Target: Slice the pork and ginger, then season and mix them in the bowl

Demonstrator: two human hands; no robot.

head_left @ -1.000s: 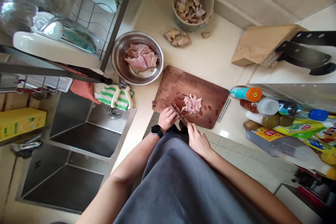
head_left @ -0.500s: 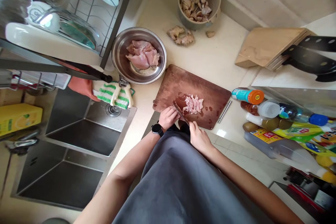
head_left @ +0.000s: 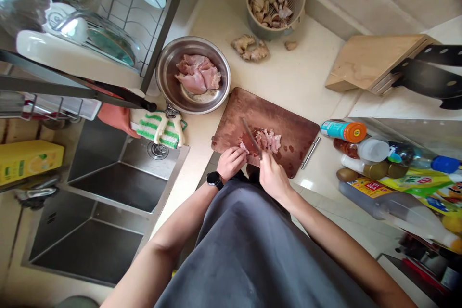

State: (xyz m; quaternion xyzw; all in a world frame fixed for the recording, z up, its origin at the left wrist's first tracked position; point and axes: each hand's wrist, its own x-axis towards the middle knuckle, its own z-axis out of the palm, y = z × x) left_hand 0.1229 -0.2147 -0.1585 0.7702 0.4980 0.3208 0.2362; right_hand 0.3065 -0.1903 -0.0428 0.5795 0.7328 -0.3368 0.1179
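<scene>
Closed tight around the handle, right hand point(head_left: 275, 180) holds the narrow steel-bladed kitchen knife point(head_left: 251, 137) beside the cut meat
Its blade points to about 11 o'clock across the reddish-brown rectangular wooden cutting board point(head_left: 285, 120), and the small pile of pale pink cut chicken pieces point(head_left: 270, 140) lies on the 3 o'clock side of it, near the board's middle. Left hand point(head_left: 231, 162) has curled fingers with the tips on one small piece at the 9 o'clock side of the blade; whether it pinches or only presses, I cannot tell. I judge the work is in its early part: only this little pile is cut, while several big uncut chicken portions point(head_left: 198, 74) lie in the round stainless steel bowl point(head_left: 166, 70), just beside the board at 10 o'clock
</scene>
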